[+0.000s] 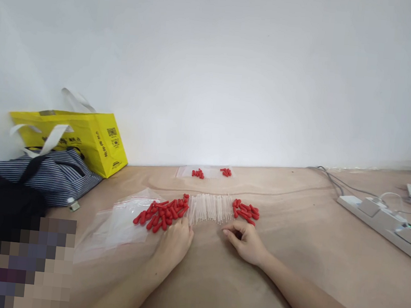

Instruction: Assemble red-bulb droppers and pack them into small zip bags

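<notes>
My left hand [176, 238] rests on the table at the near edge of a pile of small red bulb-shaped pieces [163, 213], its fingers stretched towards them. Beside it, a row of thin clear-white sticks [212, 209] lies side by side, pointing away from me. My right hand [246, 243] is on the other side, just short of the row's right end. Its thumb and forefinger curl together in a pinch; whatever may be between the tips is too small to make out. Beyond that hand lies a smaller group of red bulb-shaped pieces [246, 210].
Clear zip bags [126, 224] lie left of the red pile. Near the wall, another bag [211, 173] has red pieces and sticks on or in it. A yellow bag [108, 140] and striped bag [54, 178] stand left. A power strip [370, 213] with cables lies right.
</notes>
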A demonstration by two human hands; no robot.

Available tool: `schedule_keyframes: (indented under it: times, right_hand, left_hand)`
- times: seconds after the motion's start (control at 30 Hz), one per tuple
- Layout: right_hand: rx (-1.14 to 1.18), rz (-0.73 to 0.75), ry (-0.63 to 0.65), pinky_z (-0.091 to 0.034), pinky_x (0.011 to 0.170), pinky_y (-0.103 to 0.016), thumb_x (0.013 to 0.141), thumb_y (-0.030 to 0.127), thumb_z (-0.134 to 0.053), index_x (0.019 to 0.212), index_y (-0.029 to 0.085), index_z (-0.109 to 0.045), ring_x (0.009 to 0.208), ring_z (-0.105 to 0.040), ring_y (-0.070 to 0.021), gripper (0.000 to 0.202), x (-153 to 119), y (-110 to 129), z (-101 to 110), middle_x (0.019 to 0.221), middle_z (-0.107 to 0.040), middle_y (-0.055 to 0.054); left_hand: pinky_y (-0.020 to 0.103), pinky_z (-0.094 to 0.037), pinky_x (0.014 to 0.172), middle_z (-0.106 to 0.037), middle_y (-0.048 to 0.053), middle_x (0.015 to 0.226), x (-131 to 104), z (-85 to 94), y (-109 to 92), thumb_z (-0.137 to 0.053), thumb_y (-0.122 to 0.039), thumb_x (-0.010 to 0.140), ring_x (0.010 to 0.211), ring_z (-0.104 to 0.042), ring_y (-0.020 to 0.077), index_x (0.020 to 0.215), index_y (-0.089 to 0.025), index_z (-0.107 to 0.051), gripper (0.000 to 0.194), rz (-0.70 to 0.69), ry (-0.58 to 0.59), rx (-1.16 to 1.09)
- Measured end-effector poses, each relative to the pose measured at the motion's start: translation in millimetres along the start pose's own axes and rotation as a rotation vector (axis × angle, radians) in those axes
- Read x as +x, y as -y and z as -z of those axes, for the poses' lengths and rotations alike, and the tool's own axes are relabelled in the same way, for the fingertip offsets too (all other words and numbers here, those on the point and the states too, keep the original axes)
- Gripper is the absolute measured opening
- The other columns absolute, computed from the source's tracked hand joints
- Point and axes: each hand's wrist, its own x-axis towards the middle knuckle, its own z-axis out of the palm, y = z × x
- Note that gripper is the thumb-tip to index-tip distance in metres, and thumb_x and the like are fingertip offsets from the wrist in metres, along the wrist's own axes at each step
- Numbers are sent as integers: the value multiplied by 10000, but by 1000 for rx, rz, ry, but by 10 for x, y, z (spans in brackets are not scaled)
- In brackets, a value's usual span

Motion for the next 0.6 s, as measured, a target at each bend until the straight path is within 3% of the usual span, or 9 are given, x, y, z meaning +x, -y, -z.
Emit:
schedule_keyframes:
  times: [0.13,0.3,0.47,0.6]
  right_hand:
    - [-121,48,-119,-416,588,-280,780,250,-463,772,183,-630,632,-539,-163,180,2,-35,95,678,-614,-48]
    - [-373,129,-340,-397,727,-345,769,266,-484,813,203,-639,772,-513,-205,173,63,-212,331,755,-583,-68]
    - [-515,64,-332,-392,712,-337,732,332,-545,808,213,-643,762,-492,-201,172,119,-374,409,768,-536,-55]
    - [-582,71,-325,-380,719,-334,744,328,-532,851,218,-635,784,-492,-204,186,148,-417,393,806,-536,-57]
  left_hand:
    - [279,-388,593,-604,101,809,-92,-40,128,-307,-218,846,746,-598,228,791,-149,-518,229,-66,-23,-26]
    - [263,-336,526,-579,55,714,-150,-90,291,-350,-255,836,643,-573,210,721,-188,-511,209,-275,-28,-95]
    - [253,-338,550,-540,29,671,-127,17,295,-424,-224,790,657,-544,191,642,-203,-489,162,-341,-40,-212]
    - [276,-378,626,-543,38,736,-128,96,253,-426,-217,785,721,-527,196,667,-193,-499,140,-380,-70,-183]
